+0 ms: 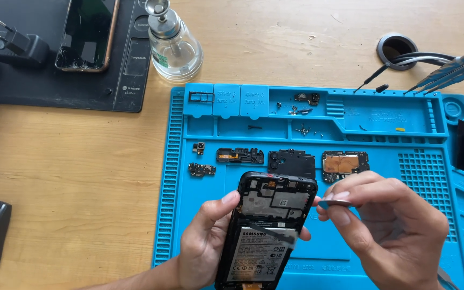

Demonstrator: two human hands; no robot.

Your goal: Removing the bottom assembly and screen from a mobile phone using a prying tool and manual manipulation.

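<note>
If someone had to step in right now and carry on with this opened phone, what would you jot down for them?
Left hand: holds the phone, back cover off, battery in place, above the blue mat.
Right hand: pinches a thin flat pick by the phone's upper right edge; whether it touches the phone is unclear.
Done: parts already out and laid on the mat in a row: small camera, boards, black cover, copper-faced board. Screws sit in a mat tray.
Left: battery not yet out, a strip lies loose across its top.
</note>
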